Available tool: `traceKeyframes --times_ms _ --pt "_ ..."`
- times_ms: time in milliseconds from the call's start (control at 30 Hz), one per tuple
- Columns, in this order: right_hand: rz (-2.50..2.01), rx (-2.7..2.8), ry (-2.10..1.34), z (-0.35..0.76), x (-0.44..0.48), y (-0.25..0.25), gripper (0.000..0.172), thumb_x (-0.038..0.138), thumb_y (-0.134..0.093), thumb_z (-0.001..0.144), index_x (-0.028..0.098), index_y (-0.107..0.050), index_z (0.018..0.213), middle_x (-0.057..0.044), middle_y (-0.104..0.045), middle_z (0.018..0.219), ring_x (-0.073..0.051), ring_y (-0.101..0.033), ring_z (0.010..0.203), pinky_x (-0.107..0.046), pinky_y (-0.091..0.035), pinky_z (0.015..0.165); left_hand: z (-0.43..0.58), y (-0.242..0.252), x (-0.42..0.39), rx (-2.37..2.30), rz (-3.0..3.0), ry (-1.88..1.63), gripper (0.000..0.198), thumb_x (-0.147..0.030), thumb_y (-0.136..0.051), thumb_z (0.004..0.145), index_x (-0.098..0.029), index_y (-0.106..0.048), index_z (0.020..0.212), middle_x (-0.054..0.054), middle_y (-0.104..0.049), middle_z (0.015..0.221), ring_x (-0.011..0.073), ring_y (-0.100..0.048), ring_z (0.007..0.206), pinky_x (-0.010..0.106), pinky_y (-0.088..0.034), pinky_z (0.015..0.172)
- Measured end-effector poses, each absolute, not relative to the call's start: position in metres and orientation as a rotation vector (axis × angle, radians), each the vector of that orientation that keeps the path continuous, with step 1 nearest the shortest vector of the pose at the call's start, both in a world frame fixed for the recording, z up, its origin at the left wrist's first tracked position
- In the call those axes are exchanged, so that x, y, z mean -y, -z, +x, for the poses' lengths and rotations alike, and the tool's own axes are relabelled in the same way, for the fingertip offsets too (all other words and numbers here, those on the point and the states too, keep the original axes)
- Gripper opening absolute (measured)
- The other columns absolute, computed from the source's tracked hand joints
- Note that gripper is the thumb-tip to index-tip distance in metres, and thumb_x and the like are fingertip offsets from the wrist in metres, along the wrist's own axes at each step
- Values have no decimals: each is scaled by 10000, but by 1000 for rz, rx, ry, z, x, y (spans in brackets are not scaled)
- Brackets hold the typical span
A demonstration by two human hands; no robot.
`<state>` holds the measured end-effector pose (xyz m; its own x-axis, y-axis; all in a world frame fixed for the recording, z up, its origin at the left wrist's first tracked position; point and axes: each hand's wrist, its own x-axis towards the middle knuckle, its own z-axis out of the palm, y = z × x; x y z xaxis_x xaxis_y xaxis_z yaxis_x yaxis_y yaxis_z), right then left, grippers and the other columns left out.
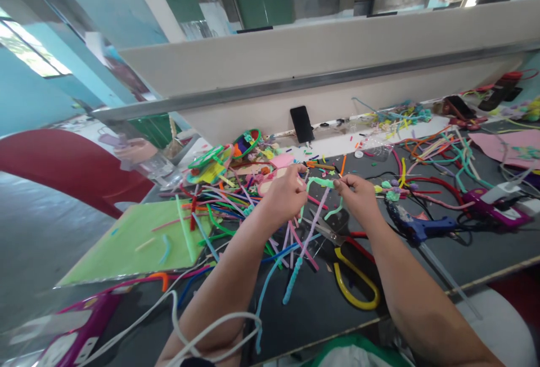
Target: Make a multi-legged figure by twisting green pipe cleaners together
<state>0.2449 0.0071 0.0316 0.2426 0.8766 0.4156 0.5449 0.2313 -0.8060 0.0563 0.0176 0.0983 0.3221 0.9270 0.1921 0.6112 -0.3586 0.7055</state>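
Note:
Above the middle of the dark table, a mint-green pipe cleaner stretches between my two hands. My left hand is closed, with part of the green strand hanging by its fingers. The fingertips of my right hand pinch the other side, and a green end dangles below. A lilac pipe cleaner with a blue twisted lower end slants down beneath the green one; whether the two are joined, I cannot tell. Scissors with yellow and red handles lie open just under my right hand.
Loose coloured pipe cleaners crowd the table left of my hands. A green sheet lies farther left. At right rest a blue glue gun and a purple power strip. A phone leans on the white partition.

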Motion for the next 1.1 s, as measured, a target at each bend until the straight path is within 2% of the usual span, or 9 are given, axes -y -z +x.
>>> traceKeyframes --times_ms 67,133,267,367,567,733,867,1033,1100 --pt "-1458 1468 -344 245 -7 -33 272 377 -531 800 205 -585 595 -4 -591 575 -151 -537 612 -263 -372 638 56 -97 -15 -1470 2310 -729 561 -99 -541 698 -153 -502 1255 34 -677 689 182 -629 593 275 -464 581" --pt "-1466 1515 -287 244 -7 -34 279 375 -528 807 205 -586 592 -12 -601 597 -158 -546 656 -271 -368 675 55 -99 -12 -1487 2447 -639 526 -154 -558 746 -152 -530 1271 79 -707 818 209 -652 724 297 -475 663" --pt "-1424 1589 -277 244 -5 -37 267 373 -538 811 204 -597 613 -12 -601 607 -161 -554 688 -282 -356 724 49 -110 -8 -1477 2558 -712 298 -356 -528 852 -237 -692 1071 55 -712 920 202 -642 849 299 -464 770" --pt "-1404 1641 -289 243 -4 -38 270 369 -542 809 202 -588 602 -6 -591 591 -159 -553 687 -290 -350 757 45 -112 -15 -1465 2610 -799 235 -364 -545 847 -248 -745 891 43 -681 868 192 -617 861 298 -451 776" --pt "-1327 1704 -326 244 -5 -37 290 334 -535 797 195 -536 542 8 -570 546 -143 -538 643 -294 -349 783 42 -100 -38 -1198 2569 -793 126 -267 -617 784 -187 -706 748 28 -655 789 152 -580 795 274 -434 757" --pt "-1272 1727 -427 245 -5 -36 320 349 -527 801 188 -518 525 10 -550 537 -129 -502 592 -274 -348 699 41 -97 -43 -1114 2541 -664 135 -231 -584 790 -186 -703 835 13 -694 806 141 -600 763 249 -427 707" --pt "-1275 1672 -609 246 -6 -33 361 397 -520 802 180 -511 514 19 -475 495 -112 -425 522 -254 -289 552 40 -93 -45 -1092 2627 -585 97 -200 -614 768 -185 -710 759 11 -715 759 145 -622 744 254 -414 716" --pt "-1284 1645 -734 248 -8 -30 404 439 -543 788 180 -476 484 43 -375 457 -97 -351 497 -252 -248 521 42 -86 -46 -1062 2872 -418 59 -195 -626 771 -183 -680 751 25 -722 804 185 -621 821 344 -351 843" --pt "-1273 1640 -803 250 -8 -30 423 464 -555 785 176 -499 481 37 -404 464 -102 -364 504 -256 -260 528 41 -85 -47 -1066 2914 -410 73 -206 -612 789 -178 -669 752 32 -716 801 187 -611 821 360 -328 857"
